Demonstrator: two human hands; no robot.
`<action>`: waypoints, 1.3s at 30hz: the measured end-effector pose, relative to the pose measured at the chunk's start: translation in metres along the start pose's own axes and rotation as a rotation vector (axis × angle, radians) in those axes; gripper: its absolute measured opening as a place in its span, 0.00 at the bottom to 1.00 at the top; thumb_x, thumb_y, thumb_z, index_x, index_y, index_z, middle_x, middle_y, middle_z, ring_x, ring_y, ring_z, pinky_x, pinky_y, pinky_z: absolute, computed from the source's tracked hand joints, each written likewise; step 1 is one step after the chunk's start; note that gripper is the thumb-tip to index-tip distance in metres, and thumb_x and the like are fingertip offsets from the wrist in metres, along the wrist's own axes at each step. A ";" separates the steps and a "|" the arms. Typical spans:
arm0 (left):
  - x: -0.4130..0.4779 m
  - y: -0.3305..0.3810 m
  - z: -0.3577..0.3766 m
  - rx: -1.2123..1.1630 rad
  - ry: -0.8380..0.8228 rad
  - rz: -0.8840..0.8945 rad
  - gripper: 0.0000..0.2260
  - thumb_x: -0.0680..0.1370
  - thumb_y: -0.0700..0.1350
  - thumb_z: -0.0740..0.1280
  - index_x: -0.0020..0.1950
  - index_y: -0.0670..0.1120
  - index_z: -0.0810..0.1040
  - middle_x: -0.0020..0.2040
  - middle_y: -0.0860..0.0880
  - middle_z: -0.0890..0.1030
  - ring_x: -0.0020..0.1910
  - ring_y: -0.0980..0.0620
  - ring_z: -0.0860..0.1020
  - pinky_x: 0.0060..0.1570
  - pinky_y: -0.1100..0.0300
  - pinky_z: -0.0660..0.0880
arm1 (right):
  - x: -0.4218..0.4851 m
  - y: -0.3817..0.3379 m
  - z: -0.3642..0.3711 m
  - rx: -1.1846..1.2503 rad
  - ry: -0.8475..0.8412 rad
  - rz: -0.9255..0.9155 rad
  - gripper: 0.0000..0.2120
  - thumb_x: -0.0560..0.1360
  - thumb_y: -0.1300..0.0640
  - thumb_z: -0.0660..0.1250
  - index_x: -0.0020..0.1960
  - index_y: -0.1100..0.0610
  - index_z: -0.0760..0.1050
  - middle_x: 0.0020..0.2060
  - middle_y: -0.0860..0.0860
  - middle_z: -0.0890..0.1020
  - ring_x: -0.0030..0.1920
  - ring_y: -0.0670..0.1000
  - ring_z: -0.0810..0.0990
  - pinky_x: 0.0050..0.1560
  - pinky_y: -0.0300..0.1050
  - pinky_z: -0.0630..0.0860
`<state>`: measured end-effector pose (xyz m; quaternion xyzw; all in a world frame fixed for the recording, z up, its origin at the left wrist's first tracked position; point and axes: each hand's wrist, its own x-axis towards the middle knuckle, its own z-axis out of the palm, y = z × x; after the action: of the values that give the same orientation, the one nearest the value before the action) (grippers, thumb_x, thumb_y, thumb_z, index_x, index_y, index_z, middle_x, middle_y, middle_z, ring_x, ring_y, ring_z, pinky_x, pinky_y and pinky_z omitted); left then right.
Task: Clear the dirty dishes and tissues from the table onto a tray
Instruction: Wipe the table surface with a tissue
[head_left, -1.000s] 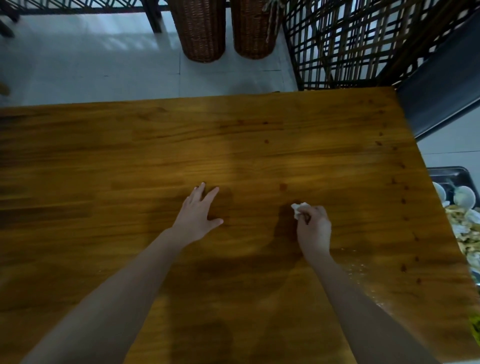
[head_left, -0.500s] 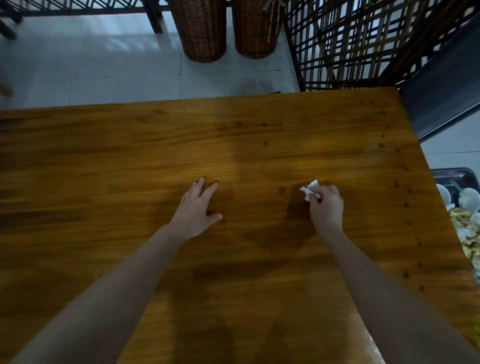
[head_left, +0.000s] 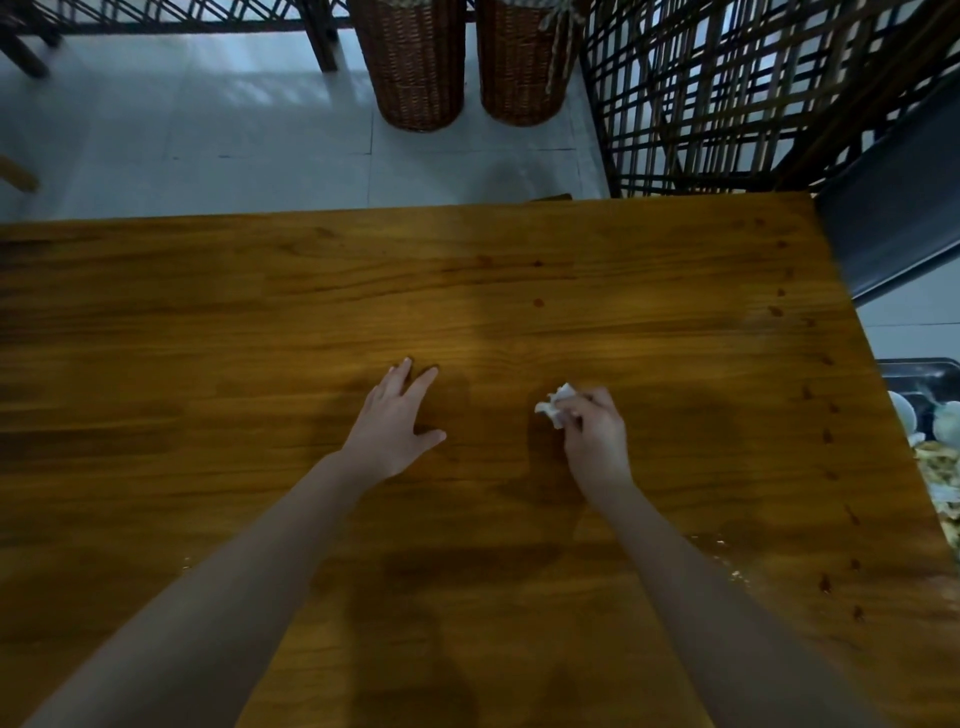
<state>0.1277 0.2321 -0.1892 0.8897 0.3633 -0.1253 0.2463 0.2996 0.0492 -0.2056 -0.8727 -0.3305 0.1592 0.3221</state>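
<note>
On table (head_left: 519, 312), tissue (head_left: 555, 410) in right hand (head_left: 595, 436)

Item one: small crumpled white paper tissue (head_left: 555, 410), bunched tight, pinched between the thumb and curled fingers of my right hand (head_left: 595, 434). It sticks out of my grip toward 10 o'clock. It is low over the honey-brown wooden plank table (head_left: 260, 322), near the middle; contact with the wood cannot be confirmed.

Item two: black plastic tray (head_left: 914, 368), beyond the table edge at 3 o'clock, only partly in frame. It holds round white dishes (head_left: 901, 418) at its 12 o'clock end and a heap of pale yellowish food scraps (head_left: 935, 467) toward 6 o'clock.

Table: dark reddish spots along the 3 o'clock edge; crumbs at 5 o'clock.
</note>
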 end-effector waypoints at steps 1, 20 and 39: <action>0.002 -0.001 -0.002 -0.004 0.003 0.003 0.38 0.76 0.53 0.69 0.79 0.53 0.50 0.79 0.46 0.47 0.78 0.45 0.46 0.74 0.48 0.51 | 0.013 0.001 -0.004 -0.004 0.028 0.068 0.09 0.77 0.67 0.62 0.53 0.62 0.80 0.52 0.54 0.75 0.46 0.48 0.75 0.44 0.32 0.70; 0.048 -0.017 -0.045 0.022 -0.062 -0.066 0.41 0.74 0.52 0.71 0.78 0.58 0.47 0.78 0.39 0.42 0.77 0.39 0.43 0.74 0.45 0.49 | 0.016 -0.004 0.007 -0.047 -0.028 -0.063 0.09 0.73 0.70 0.67 0.51 0.64 0.81 0.48 0.54 0.80 0.48 0.51 0.79 0.47 0.38 0.75; 0.086 -0.057 -0.083 0.078 -0.145 -0.057 0.45 0.70 0.52 0.74 0.77 0.61 0.47 0.78 0.40 0.44 0.77 0.40 0.47 0.74 0.46 0.49 | 0.180 -0.028 0.018 -0.068 0.110 0.077 0.10 0.75 0.67 0.65 0.54 0.60 0.81 0.50 0.53 0.78 0.45 0.48 0.76 0.41 0.31 0.68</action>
<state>0.1519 0.3612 -0.1728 0.8765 0.3646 -0.2104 0.2335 0.4093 0.1959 -0.2114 -0.9027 -0.2836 0.1118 0.3036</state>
